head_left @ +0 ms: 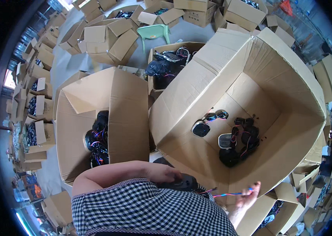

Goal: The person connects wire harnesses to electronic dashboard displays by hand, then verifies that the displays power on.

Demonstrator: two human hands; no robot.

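Close in front of my checkered clothing, my left hand (168,173) is closed on a black plastic unit (183,183), its exact kind not clear. Coloured wires (227,194), red and blue, run from that unit to the right. My right hand (248,195) pinches the far end of these wires between its fingertips. Just beyond both hands stands a large open carton (209,92). Inside it lie several black units, one with a silver-rimmed, squarish face (201,128), and more with coiled cables (248,137).
On the left, another open carton (128,114) holds black units with coloured wires (99,141). Behind stands a box of similar parts (166,67), near a light green stool (153,32). Many more cartons line both sides. One open carton (274,208) sits beside my right forearm.
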